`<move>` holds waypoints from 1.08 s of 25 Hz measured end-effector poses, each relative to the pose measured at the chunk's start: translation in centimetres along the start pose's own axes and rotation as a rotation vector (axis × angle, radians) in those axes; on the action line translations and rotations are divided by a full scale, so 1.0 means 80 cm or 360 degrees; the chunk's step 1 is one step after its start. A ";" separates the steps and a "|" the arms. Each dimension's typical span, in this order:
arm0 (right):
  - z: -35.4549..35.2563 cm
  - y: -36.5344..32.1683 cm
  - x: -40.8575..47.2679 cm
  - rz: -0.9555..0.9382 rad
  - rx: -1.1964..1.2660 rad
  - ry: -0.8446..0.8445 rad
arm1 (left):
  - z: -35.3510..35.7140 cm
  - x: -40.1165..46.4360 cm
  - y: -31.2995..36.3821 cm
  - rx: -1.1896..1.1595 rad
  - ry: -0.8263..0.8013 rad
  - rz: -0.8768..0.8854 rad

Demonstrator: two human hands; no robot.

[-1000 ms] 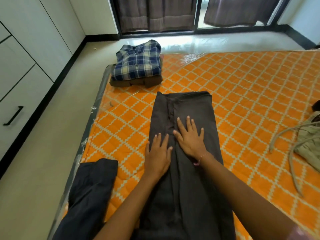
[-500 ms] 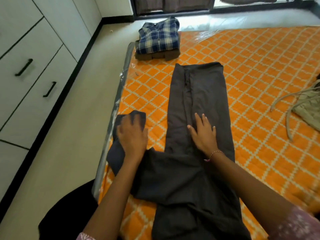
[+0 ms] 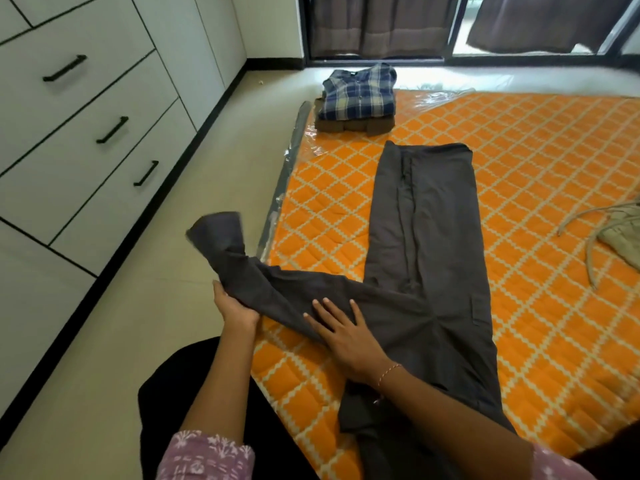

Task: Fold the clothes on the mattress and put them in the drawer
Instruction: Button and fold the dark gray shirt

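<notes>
Bare floor [image 3: 145, 341] lies open between the mattress [image 3: 540, 174] and drawers [image 3: 86, 133]; folded shirts [image 3: 358, 95] block its far corner.

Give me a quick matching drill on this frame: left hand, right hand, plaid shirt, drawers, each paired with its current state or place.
Things:
1. left hand
2. right hand
3. plaid shirt
4. drawers

States or places:
A. folded, on top of a brown garment at the mattress's far corner
B. shut, along the wall beside the mattress
C. pressed flat on the dark grey garment
D. grips the sleeve, lifted off the mattress edge

Pairs: 1-D, 2-C, 3-A, 4-B
</notes>
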State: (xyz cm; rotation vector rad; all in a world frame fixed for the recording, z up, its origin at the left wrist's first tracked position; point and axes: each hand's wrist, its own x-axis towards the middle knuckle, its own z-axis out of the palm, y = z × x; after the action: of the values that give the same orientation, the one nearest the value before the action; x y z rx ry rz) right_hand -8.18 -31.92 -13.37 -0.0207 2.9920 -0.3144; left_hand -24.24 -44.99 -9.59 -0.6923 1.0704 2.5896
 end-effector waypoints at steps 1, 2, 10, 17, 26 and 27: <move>-0.002 0.002 -0.002 -0.0055 -0.0030 -0.0012 | -0.001 -0.001 0.006 -0.0031 0.0048 0.0009; -0.004 0.005 -0.002 -0.0172 -0.0108 0.0031 | 0.001 0.000 0.015 -0.0099 0.0050 0.0045; -0.080 -0.052 0.085 -0.0175 0.0657 0.0514 | 0.030 0.004 0.071 0.0040 -0.0300 0.0041; -0.125 -0.067 0.179 0.0328 0.1304 0.0891 | 0.023 0.012 0.100 -0.0080 -0.0540 -0.0242; -0.175 -0.079 0.244 0.0123 0.0597 0.1020 | 0.083 -0.011 0.111 0.0088 -0.0443 -0.0255; -0.185 -0.077 0.242 0.0168 0.0899 0.0961 | 0.084 -0.012 0.111 0.0108 -0.0441 -0.0254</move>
State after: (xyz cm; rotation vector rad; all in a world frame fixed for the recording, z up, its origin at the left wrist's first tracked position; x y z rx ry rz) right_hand -29.39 -35.39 -0.25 0.3438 3.3104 -1.3488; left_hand -29.23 -46.44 0.33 -0.3717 0.9680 2.4126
